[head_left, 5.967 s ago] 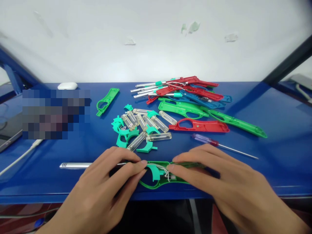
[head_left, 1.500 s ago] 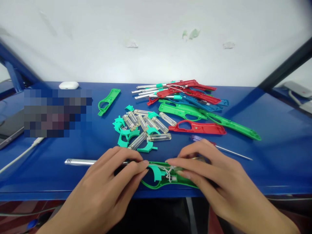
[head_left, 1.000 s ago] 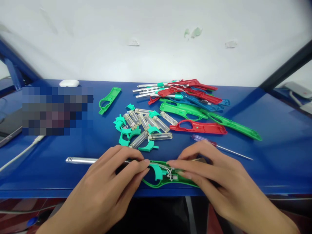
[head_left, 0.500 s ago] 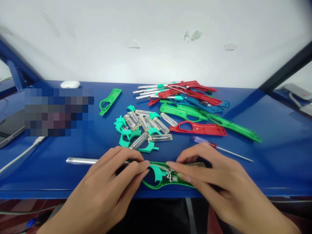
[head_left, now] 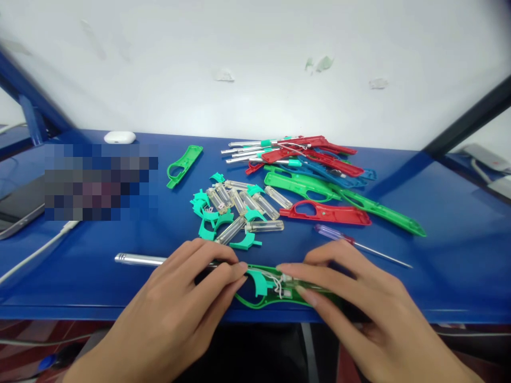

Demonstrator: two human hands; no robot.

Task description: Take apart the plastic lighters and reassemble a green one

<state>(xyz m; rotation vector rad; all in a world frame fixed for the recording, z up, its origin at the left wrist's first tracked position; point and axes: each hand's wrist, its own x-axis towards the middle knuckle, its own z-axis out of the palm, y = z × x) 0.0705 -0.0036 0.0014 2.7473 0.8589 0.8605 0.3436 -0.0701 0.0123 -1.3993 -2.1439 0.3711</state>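
Observation:
A green plastic lighter shell (head_left: 275, 298) lies at the near edge of the blue table (head_left: 459, 250), with a teal trigger piece (head_left: 259, 281) and thin white wires inside it. My left hand (head_left: 179, 314) pinches the shell's left end, where a silver metal tube (head_left: 138, 259) sticks out to the left. My right hand (head_left: 359, 314) presses its fingers onto the shell's right part, thumb and forefinger close to the wires.
Behind the hands lie clear fuel tubes and teal triggers (head_left: 235, 213), red, green and blue shells (head_left: 319, 181), a purple-handled screwdriver (head_left: 351, 242), a lone green shell (head_left: 184, 166), a white earbud case (head_left: 120, 137), a tablet (head_left: 19, 213) and a white cable (head_left: 35, 252).
Both hands stay on the green shell. The right fingers have shifted slightly toward me along its right part; the view has tilted a little.

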